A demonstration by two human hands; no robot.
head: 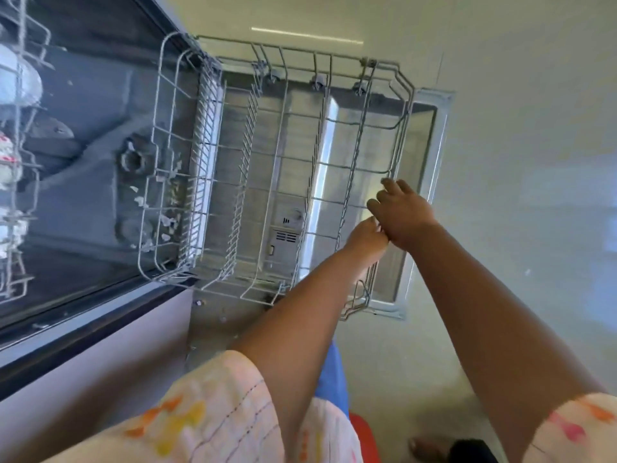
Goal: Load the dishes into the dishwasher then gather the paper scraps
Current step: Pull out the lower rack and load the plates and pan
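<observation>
Head view, and the fingers (389, 187) of the right hand (402, 215) are curled over the front wire of the lower rack (280, 168), hooked right on its right-hand rim. Left hand (365, 233) is tucked in just beside it, touching the right hand; its fingers are hidden behind the right hand, so whether they grip the wire, cannot tell. Both bare forearms reach in from the near edge, with pale patterned sleeves (207, 409) at the bottom.

That wire rack sits pulled out over the open dishwasher door (430, 155), which lies flat, steel inner face up, detergent compartment (287, 228) showing through the wires. No dishes in the rack that can be seen.

Off to the left, the dishwasher tub (86, 135) gapes dark, and pale paper scraps (157, 212) lie scattered on its floor near the drain (133, 158). At the far left edge, an upper rack (16, 128) holds what look like dishes, too blurred to name. Pale floor (517, 162) spreads on the right.
</observation>
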